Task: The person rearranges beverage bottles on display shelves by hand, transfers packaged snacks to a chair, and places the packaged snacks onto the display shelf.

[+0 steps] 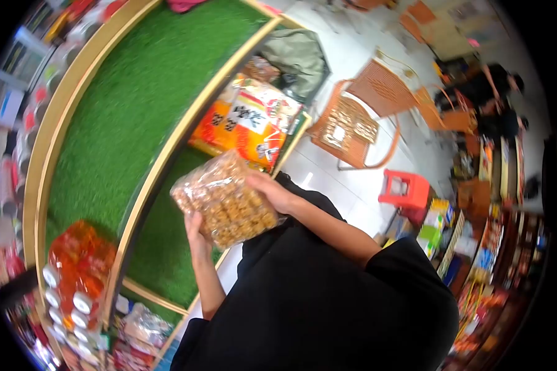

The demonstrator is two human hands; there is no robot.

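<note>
A clear plastic bag of golden-brown, chunky snack pieces (244,213) is held up between both hands, over the lower green-lined shelf. My left hand (197,238) grips its lower left edge, thumb on the near face. On the right side, my right hand (272,190) is wrapped around the bag's edge, with some of its fingers hidden behind. Just beyond the bag lies a large orange and yellow package (244,127) with dark printed characters, in a shelf compartment.
The upper display surface (148,80) has green artificial turf and wooden edging. Orange-red bottles with white caps (80,266) lie at lower left. A brown woven chair (340,133) holds more bagged snacks; a red stool (405,188) stands nearby. People (486,86) are at far right.
</note>
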